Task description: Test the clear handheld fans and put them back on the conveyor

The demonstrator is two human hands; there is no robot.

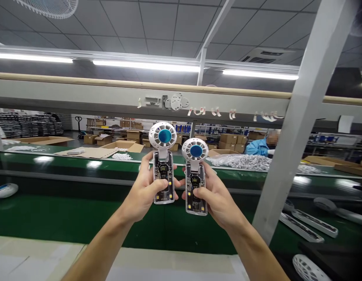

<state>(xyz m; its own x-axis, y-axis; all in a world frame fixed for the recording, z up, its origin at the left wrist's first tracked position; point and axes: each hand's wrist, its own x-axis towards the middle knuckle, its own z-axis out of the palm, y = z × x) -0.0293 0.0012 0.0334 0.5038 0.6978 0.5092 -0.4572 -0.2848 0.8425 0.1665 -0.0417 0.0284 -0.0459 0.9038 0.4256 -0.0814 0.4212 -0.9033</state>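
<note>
Two handheld mini fans raised for side-by-side viewing above the green conveyor belt (66, 218), which serves here as the landmark. The left hand (144, 191) is closed around the clear body of the left fan (163, 168), fingers curled behind it and thumb laid across the lower front, near the lit indicator lights. The right hand (214, 197) grips the right fan (195, 179) in the same manner, thumb pressed on the front face below the small display. Both fans stand upright over the belt's near edge, white grilles with blue hubs uppermost and fronts turned toward the wearer, probably so that displays and lights can be read together; the two bodies are just beside each other, apparently not touching. Further fans (308, 224) lie flat on the belt to the right of the hands, behind a slanted grey frame post (289, 156). One more fan (5, 190) lies at the belt's far left. Beyond the belt, a second green line carries a heap of small white parts (245, 162), with a co-worker in blue (259, 146) behind it, and cardboard boxes (230, 142) farther back
</note>
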